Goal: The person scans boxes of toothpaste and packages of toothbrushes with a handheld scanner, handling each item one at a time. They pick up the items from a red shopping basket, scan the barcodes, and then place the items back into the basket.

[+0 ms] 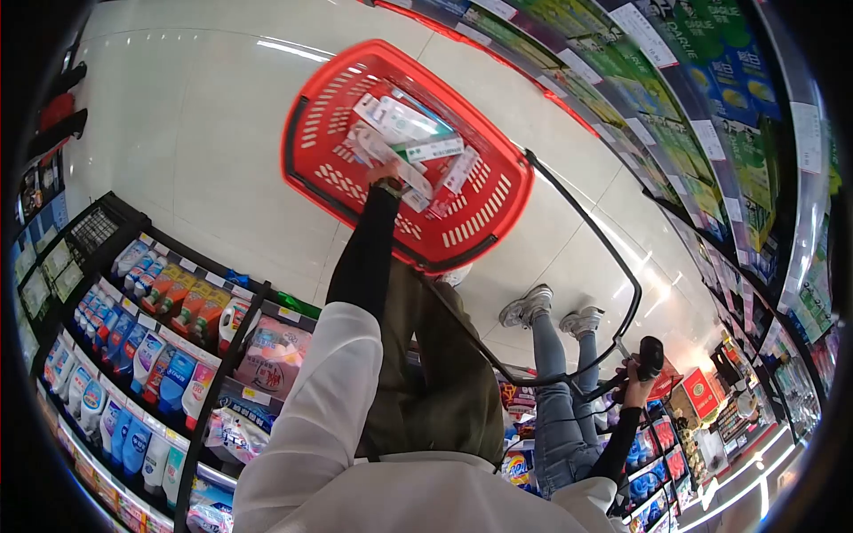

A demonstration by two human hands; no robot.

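Observation:
My left hand point(383, 171), with a band on its wrist, reaches into a red plastic shopping basket point(311, 164). Its fingers are closed at the near end of a long pale box point(397, 160), partly hidden among the packs. Around it lie several slim boxes and packs, among them a white and green box point(434, 148) and a pink and white pack point(458, 172). Off to the right, my right hand point(637, 388) is wrapped round the end of the basket's long black handle point(633, 282). A rounded black knob point(652, 351) sticks out above that hand.
On the left, a shelf unit point(209, 355) holds rows of bottles. Boxed toothpaste point(742, 169) lines the shelves at upper right. Another person in jeans point(553, 355) and grey sneakers point(526, 306) stands close on my right. Pale glossy tiles point(222, 115) cover the floor.

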